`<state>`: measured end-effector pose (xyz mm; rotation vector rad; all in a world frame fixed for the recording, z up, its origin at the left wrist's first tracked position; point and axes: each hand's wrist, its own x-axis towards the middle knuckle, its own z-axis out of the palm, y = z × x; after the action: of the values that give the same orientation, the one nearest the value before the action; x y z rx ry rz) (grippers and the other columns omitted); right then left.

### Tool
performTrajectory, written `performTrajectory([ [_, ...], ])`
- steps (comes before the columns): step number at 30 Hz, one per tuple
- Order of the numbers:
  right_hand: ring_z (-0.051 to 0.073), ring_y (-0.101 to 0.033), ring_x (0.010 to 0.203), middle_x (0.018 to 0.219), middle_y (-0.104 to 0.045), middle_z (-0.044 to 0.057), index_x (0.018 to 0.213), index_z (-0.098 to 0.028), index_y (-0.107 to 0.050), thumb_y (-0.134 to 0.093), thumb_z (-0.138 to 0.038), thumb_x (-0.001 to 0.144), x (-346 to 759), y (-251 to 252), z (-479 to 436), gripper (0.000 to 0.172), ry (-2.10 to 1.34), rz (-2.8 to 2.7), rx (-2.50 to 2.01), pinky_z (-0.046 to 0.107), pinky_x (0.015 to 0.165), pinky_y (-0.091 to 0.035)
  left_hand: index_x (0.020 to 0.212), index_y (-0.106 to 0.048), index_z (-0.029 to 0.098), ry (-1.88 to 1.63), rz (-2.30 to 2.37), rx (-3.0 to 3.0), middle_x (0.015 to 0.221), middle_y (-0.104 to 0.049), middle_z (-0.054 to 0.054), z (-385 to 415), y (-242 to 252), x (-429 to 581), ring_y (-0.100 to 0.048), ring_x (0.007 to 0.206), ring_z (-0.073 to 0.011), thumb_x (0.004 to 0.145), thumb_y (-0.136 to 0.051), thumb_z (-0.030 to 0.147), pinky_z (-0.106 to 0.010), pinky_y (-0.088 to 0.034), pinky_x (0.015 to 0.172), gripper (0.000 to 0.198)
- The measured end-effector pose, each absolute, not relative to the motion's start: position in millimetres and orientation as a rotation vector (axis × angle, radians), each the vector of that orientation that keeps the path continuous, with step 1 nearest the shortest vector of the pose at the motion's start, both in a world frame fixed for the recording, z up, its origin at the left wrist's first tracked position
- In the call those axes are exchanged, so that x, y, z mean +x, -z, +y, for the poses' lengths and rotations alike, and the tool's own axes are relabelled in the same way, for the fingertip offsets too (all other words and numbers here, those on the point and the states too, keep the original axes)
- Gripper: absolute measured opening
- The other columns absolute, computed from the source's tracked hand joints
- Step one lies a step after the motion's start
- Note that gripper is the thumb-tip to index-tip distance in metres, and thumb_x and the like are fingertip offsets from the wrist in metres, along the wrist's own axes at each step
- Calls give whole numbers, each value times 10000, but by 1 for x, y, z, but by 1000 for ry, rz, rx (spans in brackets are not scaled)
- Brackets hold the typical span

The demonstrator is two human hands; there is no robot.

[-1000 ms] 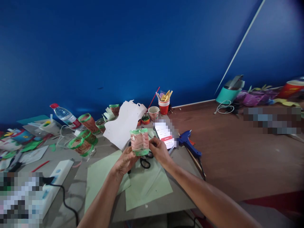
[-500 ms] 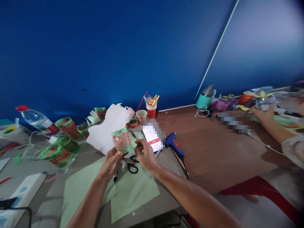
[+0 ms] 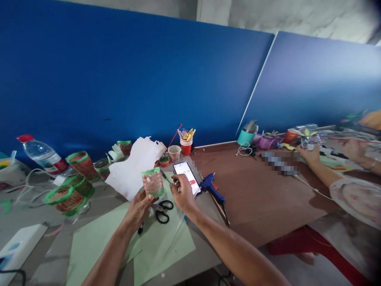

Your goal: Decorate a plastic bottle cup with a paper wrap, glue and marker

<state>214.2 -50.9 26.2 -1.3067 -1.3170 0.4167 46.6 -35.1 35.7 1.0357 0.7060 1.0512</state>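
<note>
My left hand grips a small cup from below, holding it up over the table. The cup's sides are ridged and pinkish brown, with green bands at top and bottom and a pale spot on the face towards me. To its right, apart from the cup, my right hand has thumb and fingers pinched together; whatever is between them is too small to make out. Just beyond that hand lies a lit phone. Black-handled scissors rest on pale green paper below the hands.
Several similar green-rimmed cups and a water bottle stand at the left. White torn paper leans behind the cup. A blue glue gun lies right of the phone. At far right, another person's hand holds a clear cup.
The view has tilted upward, showing more above the blue partition. My left hand still holds the cup, and my right hand stays pinched, with its fingers slightly lower relative to the cup.
</note>
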Motion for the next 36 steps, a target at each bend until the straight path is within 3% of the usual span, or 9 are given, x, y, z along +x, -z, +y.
performTrajectory([
  [9,106,-521,606,1021,-570,66,1011,-178,-592,-561,-199,774,234,-65,-57,240,-375,-1531,-1372,269,655,-469,1076,-687,156,-1059,711,1032,1184,-668,-157,-31,-26,43,-596,1111,-336,595,-815,434,-386,-502,855,570],
  [13,177,-586,788,1011,-594,79,1024,-184,-616,-587,-248,809,274,-76,-81,226,-203,-1690,-1646,283,724,-452,1051,-699,163,-1080,717,1026,1165,-678,-143,-29,-21,42,-601,1100,-317,609,-809,422,-381,-495,867,524],
  [16,271,-585,952,1034,-586,134,1090,-160,-618,-615,-317,812,310,-68,-99,319,-49,-1724,-2069,339,791,-433,982,-714,172,-1094,689,1015,1160,-682,-127,-29,-22,42,-603,1095,-311,625,-800,418,-371,-499,866,442],
  [20,312,-586,988,1085,-581,174,1147,-149,-606,-616,-405,809,340,-45,-111,424,-104,-1725,-2428,363,788,-424,965,-714,174,-1078,674,1033,1165,-679,-119,-31,-26,42,-600,1101,-297,653,-791,381,-342,-503,855,382],
  [27,286,-623,940,1097,-577,170,1078,-133,-637,-633,-369,778,355,-17,-98,382,-262,-1634,-2350,343,771,-429,1060,-698,181,-1040,637,1118,1143,-685,-106,-35,-27,43,-612,1064,-274,690,-762,396,-332,-498,851,433],
  [32,282,-619,950,944,-661,135,961,-121,-681,-630,-237,736,373,-13,-86,259,-331,-1638,-2204,331,802,-436,1097,-687,192,-1041,638,1147,1141,-683,-121,-38,-29,42,-596,1077,-296,693,-749,431,-362,-492,853,474],
  [36,245,-628,931,971,-692,99,1032,-142,-660,-504,-341,838,381,-21,-97,319,-399,-1552,-2019,317,804,-458,1129,-666,174,-1014,639,1131,1168,-670,-129,-38,-30,43,-593,1085,-292,698,-743,438,-351,-473,867,511],
])
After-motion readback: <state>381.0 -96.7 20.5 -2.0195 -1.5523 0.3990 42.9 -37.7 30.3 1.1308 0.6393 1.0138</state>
